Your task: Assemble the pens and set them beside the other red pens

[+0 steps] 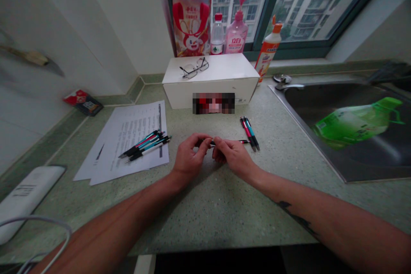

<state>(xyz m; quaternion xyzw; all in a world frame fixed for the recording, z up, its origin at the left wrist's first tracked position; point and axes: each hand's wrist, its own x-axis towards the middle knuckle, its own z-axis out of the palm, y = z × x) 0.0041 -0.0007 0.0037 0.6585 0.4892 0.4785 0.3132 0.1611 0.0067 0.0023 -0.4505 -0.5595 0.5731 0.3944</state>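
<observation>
Both of my hands meet over the counter, closed around one pen. Its dark tip end is pinched by the thumb and fingers of my left hand. My right hand grips the barrel, hiding most of it, and the other end sticks out to the right. Just beyond that end lie two pens side by side, one red and one blue, both with black grips. On the left, several pens in red, blue and white rest in a loose pile on printed sheets.
Behind my hands stands a white box with eyeglasses on top. To the right is a steel sink holding a green plastic bottle. A white device and a grey cable lie at the left.
</observation>
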